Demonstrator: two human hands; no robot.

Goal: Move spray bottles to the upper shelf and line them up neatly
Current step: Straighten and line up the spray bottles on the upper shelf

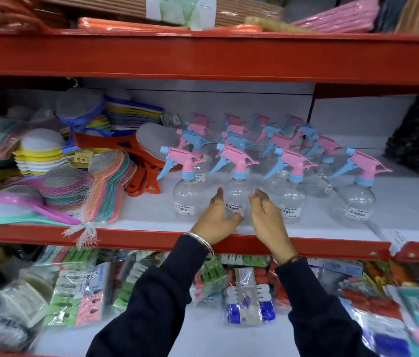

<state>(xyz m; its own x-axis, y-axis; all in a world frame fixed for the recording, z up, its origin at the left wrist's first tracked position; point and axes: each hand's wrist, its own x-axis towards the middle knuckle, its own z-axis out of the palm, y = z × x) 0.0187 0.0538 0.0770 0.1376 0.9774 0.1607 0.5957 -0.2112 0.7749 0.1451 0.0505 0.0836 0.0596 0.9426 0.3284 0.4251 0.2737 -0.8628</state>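
the spray bottles (254, 161) stand on the middle white shelf (409, 202), clear round bodies with pink and blue trigger heads, set in rows that run back toward the rear wall, nozzles pointing left. four stand along the front, each with a price sticker low on its body. the second bottle from the left (234, 191) sits between your two hands. your left hand (216, 220) is at its left side, fingers spread and thumb reaching toward the base, and your right hand (267, 217) is just to its right, fingers loosely curled and apart; neither hand is closed around the bottle, and you can't tell from here whether the fingertips actually touch it. both wrists cross over the red shelf edge (151, 239), dark sleeves behind them, bangles (203, 242) on the left wrist. left of the bottles lie netted bundles of coloured plastic scoops (105, 184) and orange-red handled pieces (144, 163). the shelf below holds bagged clothes pegs (79, 292).
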